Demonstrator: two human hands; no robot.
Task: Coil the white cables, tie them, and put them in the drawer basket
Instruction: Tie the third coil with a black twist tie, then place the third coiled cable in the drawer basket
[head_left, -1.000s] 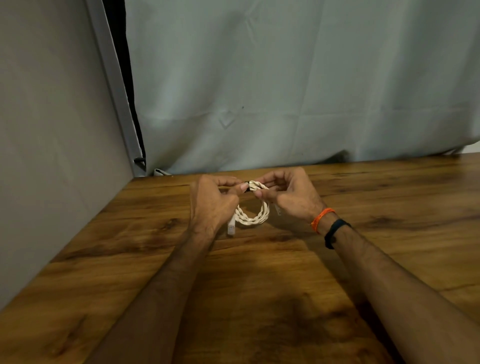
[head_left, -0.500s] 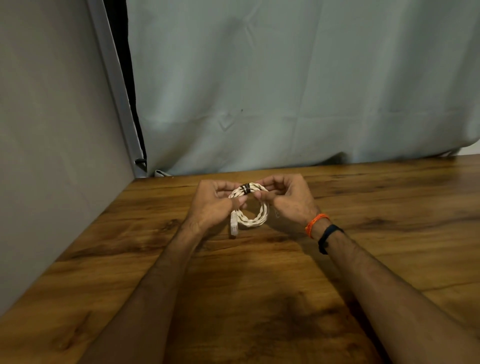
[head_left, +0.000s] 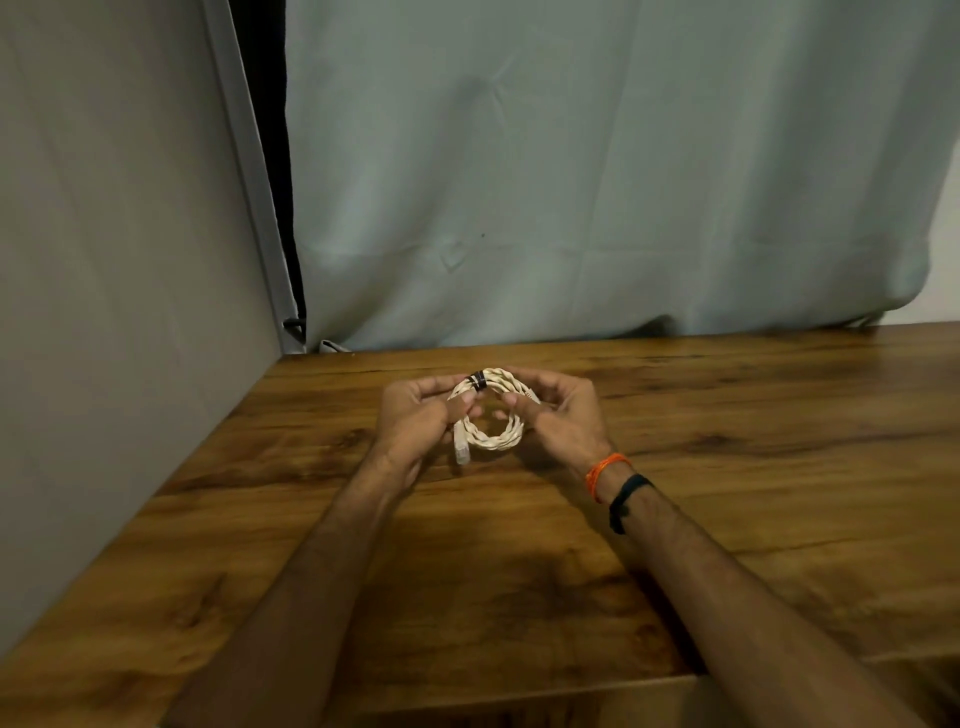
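Note:
A white braided cable (head_left: 498, 441) is wound into a small round coil, held just above the wooden table (head_left: 753, 441). A black tie (head_left: 478, 380) wraps the coil at its top. My left hand (head_left: 415, 421) pinches the coil's left side near the tie. My right hand (head_left: 561, 410) grips the coil's right side, fingers curled round it. A white plug end (head_left: 461, 449) hangs down at the lower left of the coil. No drawer basket is in view.
A grey wall panel (head_left: 104, 312) borders the table on the left. A pale curtain (head_left: 597, 182) hangs along the table's far edge. The table's front edge runs near the bottom of the view.
The coil has opened out into a fuller ring and the black tie now shows at its top. Both hands have shifted slightly apart along the coil.

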